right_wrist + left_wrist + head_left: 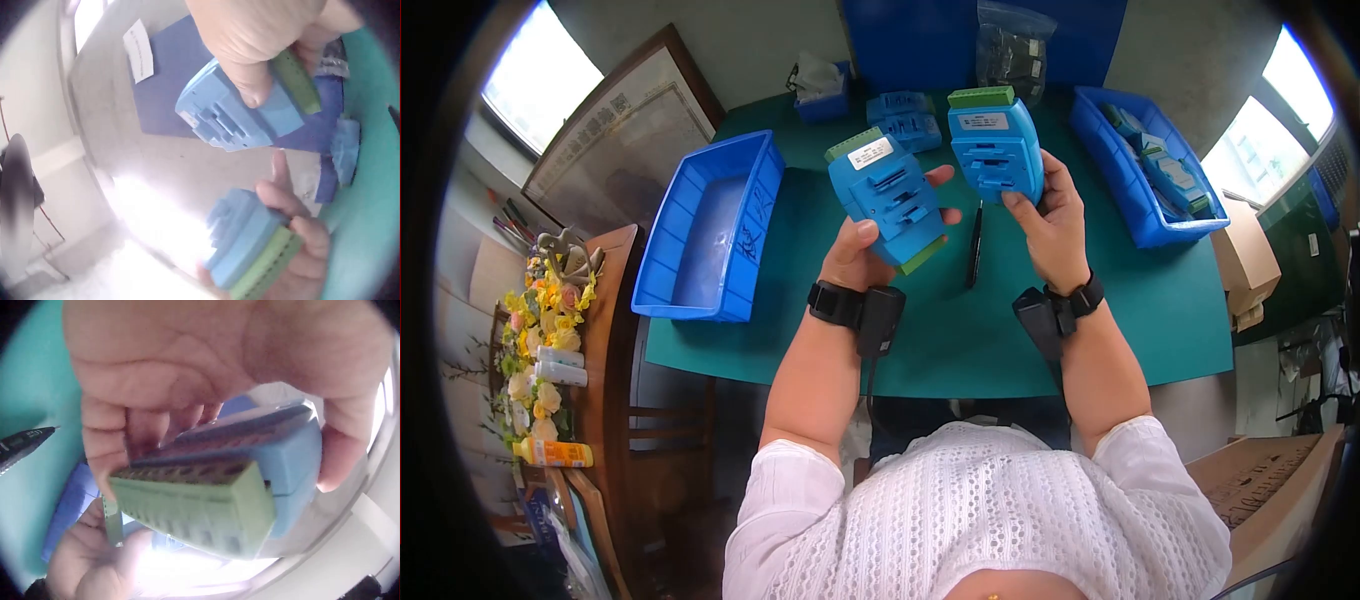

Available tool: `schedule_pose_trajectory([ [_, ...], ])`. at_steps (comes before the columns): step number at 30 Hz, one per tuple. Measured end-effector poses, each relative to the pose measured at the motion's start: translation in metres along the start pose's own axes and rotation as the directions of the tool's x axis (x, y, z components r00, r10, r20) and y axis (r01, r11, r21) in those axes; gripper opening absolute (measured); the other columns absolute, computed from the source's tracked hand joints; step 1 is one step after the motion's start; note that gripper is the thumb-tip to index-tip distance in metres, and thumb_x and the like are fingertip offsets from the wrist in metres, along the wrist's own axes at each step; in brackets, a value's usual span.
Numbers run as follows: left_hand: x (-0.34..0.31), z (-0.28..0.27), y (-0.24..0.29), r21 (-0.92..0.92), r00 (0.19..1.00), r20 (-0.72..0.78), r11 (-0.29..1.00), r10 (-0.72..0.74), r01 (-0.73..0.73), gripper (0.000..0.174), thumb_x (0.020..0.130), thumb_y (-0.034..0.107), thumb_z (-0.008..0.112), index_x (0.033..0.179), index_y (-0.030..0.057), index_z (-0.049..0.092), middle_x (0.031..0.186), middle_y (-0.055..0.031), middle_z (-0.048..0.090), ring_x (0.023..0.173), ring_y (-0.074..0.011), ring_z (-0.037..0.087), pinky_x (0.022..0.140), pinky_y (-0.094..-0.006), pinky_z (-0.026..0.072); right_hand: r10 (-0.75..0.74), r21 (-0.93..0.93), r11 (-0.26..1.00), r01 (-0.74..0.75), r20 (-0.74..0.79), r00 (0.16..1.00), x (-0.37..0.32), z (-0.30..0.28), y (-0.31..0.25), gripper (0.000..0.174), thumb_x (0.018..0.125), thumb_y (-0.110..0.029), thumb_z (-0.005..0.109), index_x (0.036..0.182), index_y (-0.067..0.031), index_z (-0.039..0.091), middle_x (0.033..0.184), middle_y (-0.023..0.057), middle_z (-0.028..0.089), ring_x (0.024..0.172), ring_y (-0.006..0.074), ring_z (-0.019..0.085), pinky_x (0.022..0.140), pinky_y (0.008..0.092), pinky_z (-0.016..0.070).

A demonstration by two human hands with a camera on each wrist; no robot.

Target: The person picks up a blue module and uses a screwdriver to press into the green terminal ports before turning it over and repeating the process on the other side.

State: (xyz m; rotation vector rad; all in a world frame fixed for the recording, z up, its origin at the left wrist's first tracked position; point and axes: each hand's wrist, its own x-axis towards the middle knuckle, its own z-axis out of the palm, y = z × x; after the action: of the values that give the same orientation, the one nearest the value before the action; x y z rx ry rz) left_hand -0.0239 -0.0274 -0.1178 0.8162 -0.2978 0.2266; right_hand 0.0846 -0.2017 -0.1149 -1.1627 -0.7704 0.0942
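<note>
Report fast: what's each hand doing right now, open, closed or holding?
Left hand: closed, holding a tilted blue module.
Right hand: closed, holding a second blue module, apart from the first.

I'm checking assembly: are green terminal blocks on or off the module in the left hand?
On: the head view shows a green terminal block at each end of the blue module in the left hand.

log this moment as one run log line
left hand: holds blue module | right hand: holds second blue module | green table: black pen-like tool | right-side bin: more blue modules
</note>
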Motion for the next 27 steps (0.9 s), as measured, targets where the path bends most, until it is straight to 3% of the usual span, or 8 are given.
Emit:
schedule_pose_trajectory([
  [3,-0.002,0.005,0.001,0.033,0.999,-0.023,0.999,-0.027,0.027,0.085,0.057,0.032,0.073,0.13,0.0072,0.036,0.127,-0.0239,0.042,0.099,-0.0364,0.058,0.079,-0.0444,0.0525,0.125,0.245,0.96,-0.133,0.05,0.991,-0.002,0.001,0.001,0.048,0.081,-0.002,0.06,0.123,0.0034,0.037,0.108,0.0076,0.054,0.099,0.0129,0.052,0.087,0.025,0.0422],
  [6,-0.002,0.005,0.0,0.052,0.998,-0.041,0.998,-0.038,0.04,0.087,0.056,0.032,0.074,0.13,0.0078,0.035,0.123,-0.0225,0.046,0.099,-0.036,0.058,0.079,-0.0442,0.0524,0.262,0.425,0.863,-0.274,0.089,0.961,-0.002,0.002,-0.006,0.048,0.081,-0.005,0.061,0.122,0.003,0.038,0.105,0.0067,0.055,0.092,0.0102,0.053,0.078,0.0217,0.043],
  [11,-0.002,0.011,0.001,0.211,0.992,-0.125,0.977,0.032,-0.005,0.088,0.055,0.032,0.076,0.129,0.0088,0.035,0.108,-0.0155,0.053,0.095,-0.0321,0.059,0.08,-0.0426,0.0504,0.286,0.39,0.866,-0.313,0.126,0.95,-0.005,-0.004,-0.002,0.046,0.081,-0.004,0.06,0.121,0.0022,0.038,0.1,0.0052,0.055,0.081,0.0061,0.05,0.062,0.0181,0.0378],
  [15,-0.003,0.015,-0.003,0.332,0.967,-0.246,0.943,0.062,0.024,0.087,0.057,0.042,0.078,0.126,0.0095,0.036,0.1,-0.011,0.053,0.091,-0.0271,0.057,0.078,-0.0398,0.0474,0.358,0.321,0.861,-0.394,0.167,0.919,-0.006,-0.002,-0.01,0.047,0.08,-0.003,0.059,0.121,0.0019,0.038,0.099,0.0045,0.055,0.076,0.0059,0.05,0.057,0.0177,0.0349],
  [18,-0.006,0.009,-0.007,0.29,0.949,-0.316,0.953,0.011,0.086,0.078,0.067,0.051,0.07,0.124,0.0104,0.036,0.101,-0.0102,0.05,0.087,-0.024,0.055,0.076,-0.0383,0.0456,0.399,0.422,0.783,-0.457,0.223,0.889,-0.007,-0.002,0.001,0.047,0.08,-0.001,0.056,0.123,0.0022,0.035,0.103,0.0082,0.056,0.081,0.0105,0.055,0.064,0.0211,0.0427],
  [21,-0.007,0.011,-0.005,0.142,0.928,-0.367,0.982,-0.063,0.123,0.064,0.077,0.059,0.055,0.118,0.0111,0.042,0.102,-0.0105,0.051,0.085,-0.0232,0.054,0.075,-0.0385,0.0449,0.399,0.504,0.691,-0.519,0.332,0.854,-0.008,-0.001,-0.002,0.048,0.084,-0.006,0.053,0.126,0.0027,0.032,0.112,0.0135,0.055,0.097,0.0186,0.058,0.083,0.0315,0.0471],
  [24,-0.006,0.008,-0.003,0.014,0.923,-0.367,0.991,-0.118,0.132,0.058,0.082,0.06,0.045,0.114,0.0117,0.046,0.104,-0.0114,0.054,0.087,-0.0239,0.055,0.078,-0.0404,0.0446,0.393,0.501,0.668,-0.55,0.389,0.833,-0.008,0.001,-0.012,0.046,0.087,-0.008,0.047,0.128,0.0037,0.03,0.117,0.0167,0.052,0.103,0.0236,0.057,0.089,0.0376,0.0457],
  [27,-0.004,0.006,-0.002,-0.073,0.92,-0.368,0.991,-0.134,0.116,0.057,0.085,0.057,0.039,0.115,0.0105,0.048,0.106,-0.0124,0.057,0.09,-0.0257,0.057,0.082,-0.0451,0.0444,0.441,0.547,0.627,-0.555,0.338,0.831,-0.009,0.002,-0.008,0.043,0.087,-0.006,0.043,0.126,0.0043,0.029,0.118,0.0203,0.051,0.104,0.0294,0.056,0.089,0.0414,0.0463],
])
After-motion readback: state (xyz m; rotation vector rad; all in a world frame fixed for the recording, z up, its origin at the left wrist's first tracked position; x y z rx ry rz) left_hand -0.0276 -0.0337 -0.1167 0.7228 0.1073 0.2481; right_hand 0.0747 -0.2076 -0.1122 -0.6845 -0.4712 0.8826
